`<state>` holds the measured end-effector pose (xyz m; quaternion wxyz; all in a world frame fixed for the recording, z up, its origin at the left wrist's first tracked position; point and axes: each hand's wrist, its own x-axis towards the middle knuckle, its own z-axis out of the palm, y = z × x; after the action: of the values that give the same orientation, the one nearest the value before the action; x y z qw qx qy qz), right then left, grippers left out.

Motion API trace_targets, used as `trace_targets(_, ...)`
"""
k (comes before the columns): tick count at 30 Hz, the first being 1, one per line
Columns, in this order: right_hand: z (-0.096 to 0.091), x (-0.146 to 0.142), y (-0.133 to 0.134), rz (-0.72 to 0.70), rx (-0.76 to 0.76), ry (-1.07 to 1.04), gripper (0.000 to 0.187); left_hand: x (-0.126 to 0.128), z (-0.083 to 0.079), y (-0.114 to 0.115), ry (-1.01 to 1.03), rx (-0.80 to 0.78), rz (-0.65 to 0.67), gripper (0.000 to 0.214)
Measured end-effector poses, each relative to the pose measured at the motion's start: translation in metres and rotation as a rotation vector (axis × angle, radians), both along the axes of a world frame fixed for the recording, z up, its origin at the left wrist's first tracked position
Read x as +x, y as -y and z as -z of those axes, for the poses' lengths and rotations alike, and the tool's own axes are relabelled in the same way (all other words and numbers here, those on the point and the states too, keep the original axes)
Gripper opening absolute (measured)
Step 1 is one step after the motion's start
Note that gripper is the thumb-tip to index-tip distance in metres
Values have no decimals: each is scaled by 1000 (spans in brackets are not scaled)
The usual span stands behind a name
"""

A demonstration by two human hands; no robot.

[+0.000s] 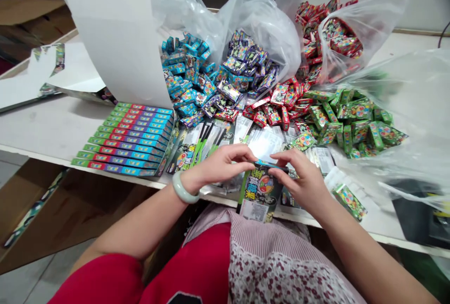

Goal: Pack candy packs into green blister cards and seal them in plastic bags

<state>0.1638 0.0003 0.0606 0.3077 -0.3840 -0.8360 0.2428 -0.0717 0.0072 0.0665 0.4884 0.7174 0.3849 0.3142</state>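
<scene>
My left hand [221,166] and my right hand [298,180] hover over the table's front edge and pinch the top of a black-and-green printed card packet [260,191]. A small blue box [270,164] lies along that packet's top edge, held between my fingertips. A jade bangle [184,188] circles my left wrist. Just beyond my hands lie loose clear-backed packets [263,142]. Small boxes are heaped behind them in colour groups: blue [184,74], purple [242,63], red [272,102] and green [358,123]. My fingers hide part of the packet's top.
Stacked long boxes [123,140] fan out at the left on the white table [52,126]. A white card sheet [112,27] stands behind them. Clear plastic bags [351,27] hold more red boxes at the back. A cardboard carton [45,210] sits below the table at left.
</scene>
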Motion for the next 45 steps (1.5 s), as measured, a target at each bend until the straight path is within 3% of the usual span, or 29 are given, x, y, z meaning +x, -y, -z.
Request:
trace_targets(3, 6, -3, 6, 59, 6, -70, 7, 7, 19, 15, 115, 21, -166, 6)
trace_targets(8, 15, -7, 18, 106, -41, -121, 10, 13, 33, 27, 191, -23, -234, 23)
trace_targets(14, 19, -1, 18, 128, -11, -145, 12, 13, 34, 25, 154, 190, -161, 11)
trace_targets(22, 17, 17, 20, 140, -21, -158, 18, 7, 34, 24, 139, 169, -146, 13)
trace_targets(31, 14, 15, 25, 84, -68, -111, 7, 14, 31, 27, 79, 103, -71, 9)
trace_targets(35, 15, 16, 24, 83, -99, -178, 6, 20, 32, 26, 37, -18, -130, 20)
trace_targets(37, 15, 17, 22, 85, -106, -194, 6, 25, 31, 23, 45, -1, -145, 27)
trace_targets(41, 14, 19, 20, 127, -101, -216, 6, 32, 32, 18, 78, 87, -128, 12)
trace_targets(45, 13, 18, 22, 196, -54, -242, 3, 37, 38, 13, 50, 91, -221, 11)
